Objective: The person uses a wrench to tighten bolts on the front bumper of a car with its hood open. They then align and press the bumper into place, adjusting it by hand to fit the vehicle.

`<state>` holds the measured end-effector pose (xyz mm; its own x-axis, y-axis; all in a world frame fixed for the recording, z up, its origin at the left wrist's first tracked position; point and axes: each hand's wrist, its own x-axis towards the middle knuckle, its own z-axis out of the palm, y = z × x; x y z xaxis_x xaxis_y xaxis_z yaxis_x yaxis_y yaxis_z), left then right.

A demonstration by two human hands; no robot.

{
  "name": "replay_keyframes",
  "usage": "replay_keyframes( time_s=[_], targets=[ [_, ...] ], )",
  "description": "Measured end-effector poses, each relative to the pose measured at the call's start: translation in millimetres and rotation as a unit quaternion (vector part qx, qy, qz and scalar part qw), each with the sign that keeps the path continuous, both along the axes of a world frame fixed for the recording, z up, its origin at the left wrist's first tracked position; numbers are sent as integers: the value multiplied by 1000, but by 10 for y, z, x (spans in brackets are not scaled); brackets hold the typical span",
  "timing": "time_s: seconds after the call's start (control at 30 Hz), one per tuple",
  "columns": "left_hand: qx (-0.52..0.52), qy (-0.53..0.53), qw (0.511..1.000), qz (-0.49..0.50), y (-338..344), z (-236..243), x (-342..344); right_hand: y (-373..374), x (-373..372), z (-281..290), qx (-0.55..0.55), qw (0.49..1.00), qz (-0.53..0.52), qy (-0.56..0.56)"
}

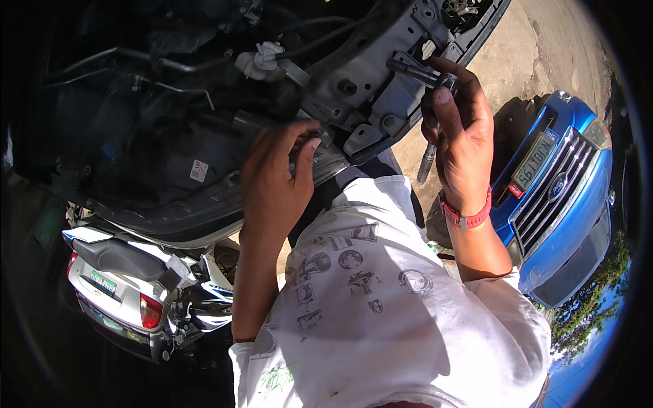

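Note:
My right hand (459, 139), with a red watch strap at the wrist, is closed around a ratchet wrench (426, 164). The wrench's dark handle sticks out below my fingers. From between thumb and forefinger a metal shaft (411, 72) points left over the car's front panel (360, 88). My left hand (275, 166) is closed in a pinch at the panel's near edge, thumb and forefinger almost meeting. Something small and dark shows at those fingertips, too small to name.
The open engine bay (149, 129) fills the upper left, with metal pipes and a white-capped reservoir (262, 61). A white motorcycle (129, 255) and a white car (112, 306) stand at lower left. To the right a blue vehicle (561, 197) is parked on concrete (544, 41).

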<state>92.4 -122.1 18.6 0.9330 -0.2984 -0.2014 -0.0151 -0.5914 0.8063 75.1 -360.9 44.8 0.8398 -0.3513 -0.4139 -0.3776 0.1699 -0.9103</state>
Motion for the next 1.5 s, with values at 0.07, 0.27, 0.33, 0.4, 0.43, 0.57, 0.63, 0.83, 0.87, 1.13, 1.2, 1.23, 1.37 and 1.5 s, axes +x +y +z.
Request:
replay_keyframes(
  time_s=[0.07, 0.27, 0.33, 0.4, 0.43, 0.57, 0.63, 0.83, 0.87, 1.13, 1.2, 1.23, 1.37, 1.5],
  targets=[
    [18, 15, 1000, -17, -137, -78, 37, -185, -47, -18, -13, 1000, 17, 4],
    [136, -65, 985, -88, -297, -206, 145, -588, -88, -137, -12, 1000, 21, 4],
    [154, -64, 982, -91, -332, -216, 159, -682, -84, -170, -6, 1000, 13, 6],
    [156, -70, 981, -87, -367, -227, 169, -757, -75, -194, -4, 1000, 5, 9],
    [161, -76, 980, -89, -385, -235, 174, -788, -65, -204, -5, 1000, 8, 10],
    [186, -110, 972, -91, -429, -236, 176, -882, -26, -232, -6, 1000, 17, 13],
    [201, -126, 967, -93, -432, -220, 170, -914, -17, -239, -11, 1000, 19, 17],
    [228, -136, 959, -100, -434, -174, 133, -956, -11, -276, -17, 999, 22, 16],
    [232, -137, 958, -101, -446, -177, 115, -962, -10, -281, -14, 1000, 24, 14],
    [275, -178, 942, -74, -509, -234, 8, -1002, -25, -304, -13, 1000, 25, 10],
    [289, -199, 933, -75, -526, -241, -14, -1011, -28, -310, -11, 1000, 28, 7],
    [296, -199, 930, -83, -541, -243, -26, -1015, -28, -313, -11, 1000, 28, 6],
    [303, -199, 928, -85, -619, -249, -66, -1030, -27, -322, -13, 999, 29, 3],
    [301, -180, 934, -68, -671, -248, -57, -1046, -38, -329, -16, 999, 31, 2]
  ],
)
